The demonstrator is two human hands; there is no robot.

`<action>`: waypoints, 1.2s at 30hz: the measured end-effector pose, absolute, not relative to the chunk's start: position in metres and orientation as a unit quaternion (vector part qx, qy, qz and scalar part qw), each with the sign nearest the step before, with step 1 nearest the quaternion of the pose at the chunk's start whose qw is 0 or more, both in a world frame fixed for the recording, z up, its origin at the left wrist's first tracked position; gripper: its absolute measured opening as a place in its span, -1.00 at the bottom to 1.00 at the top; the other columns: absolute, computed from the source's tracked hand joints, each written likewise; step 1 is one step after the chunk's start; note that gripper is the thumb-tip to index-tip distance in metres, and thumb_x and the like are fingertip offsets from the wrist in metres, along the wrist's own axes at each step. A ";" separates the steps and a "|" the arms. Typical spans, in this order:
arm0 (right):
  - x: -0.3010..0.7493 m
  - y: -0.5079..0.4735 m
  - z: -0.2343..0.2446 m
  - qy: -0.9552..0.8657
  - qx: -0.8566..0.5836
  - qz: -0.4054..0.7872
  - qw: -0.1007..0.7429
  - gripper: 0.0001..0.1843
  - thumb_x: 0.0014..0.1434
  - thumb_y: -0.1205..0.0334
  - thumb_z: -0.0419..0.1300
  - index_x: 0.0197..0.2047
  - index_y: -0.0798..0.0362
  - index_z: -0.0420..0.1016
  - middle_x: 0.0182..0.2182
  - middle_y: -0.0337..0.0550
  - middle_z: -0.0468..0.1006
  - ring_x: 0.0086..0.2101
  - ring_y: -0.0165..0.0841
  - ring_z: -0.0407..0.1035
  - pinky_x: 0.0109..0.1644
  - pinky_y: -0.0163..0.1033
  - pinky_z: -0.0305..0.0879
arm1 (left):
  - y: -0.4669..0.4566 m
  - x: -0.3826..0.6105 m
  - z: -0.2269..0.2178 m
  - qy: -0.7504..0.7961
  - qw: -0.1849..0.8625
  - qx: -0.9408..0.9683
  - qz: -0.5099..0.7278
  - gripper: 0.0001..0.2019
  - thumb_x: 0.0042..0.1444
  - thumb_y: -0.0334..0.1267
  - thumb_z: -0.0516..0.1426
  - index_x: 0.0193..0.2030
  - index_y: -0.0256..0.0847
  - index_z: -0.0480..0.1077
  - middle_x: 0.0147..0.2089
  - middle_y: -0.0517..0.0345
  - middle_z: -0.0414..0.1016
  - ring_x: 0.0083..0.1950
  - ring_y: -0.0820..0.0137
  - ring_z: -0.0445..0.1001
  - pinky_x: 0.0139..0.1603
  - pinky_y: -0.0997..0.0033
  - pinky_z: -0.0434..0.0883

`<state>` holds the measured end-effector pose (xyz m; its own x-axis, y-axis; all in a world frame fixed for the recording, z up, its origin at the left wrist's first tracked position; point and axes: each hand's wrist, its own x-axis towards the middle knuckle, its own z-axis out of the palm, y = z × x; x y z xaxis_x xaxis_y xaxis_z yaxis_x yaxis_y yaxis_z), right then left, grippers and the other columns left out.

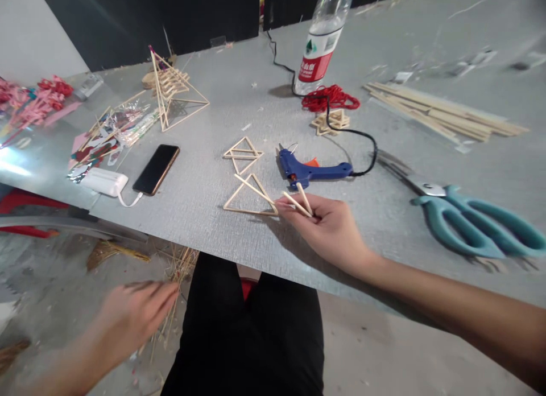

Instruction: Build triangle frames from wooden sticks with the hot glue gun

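Note:
My right hand (326,228) is closed on short wooden sticks (304,199), two of which poke up past its fingers. Its fingertips meet the right corner of a triangular stick frame (251,211) lying on the table. Just behind that lies a second small frame of joined sticks (243,151). A blue glue gun (324,172) rests on its side beyond my right hand, its black cord running back. My left hand (132,319), blurred, hangs over the floor in front of the table edge, fingers stretched out and nothing visible in them.
Teal-handled scissors (464,219) lie on the right, below a bundle of flat wooden strips (439,114). A water bottle (319,49) stands behind red cord (328,98) and a small stick star (330,123). Leftward are a phone (156,169), white power bank (103,181) and stick pyramid (183,110).

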<state>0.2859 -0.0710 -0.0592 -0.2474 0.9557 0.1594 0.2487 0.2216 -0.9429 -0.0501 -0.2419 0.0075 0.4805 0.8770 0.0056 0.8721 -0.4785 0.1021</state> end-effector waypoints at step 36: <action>0.286 -0.070 -0.061 -0.645 -0.447 0.461 0.414 -0.67 0.24 -0.07 0.30 -0.25 0.03 0.70 -0.55 -0.25 0.39 -0.52 -0.43 0.15 -0.43 -0.27 0.13 | -0.135 0.018 -0.010 0.330 0.062 0.941 0.031 -0.80 0.49 -0.36 0.01 -0.02 -0.26 0.47 -0.07 0.08 0.58 -0.16 0.42 0.58 -0.27 0.42 0.41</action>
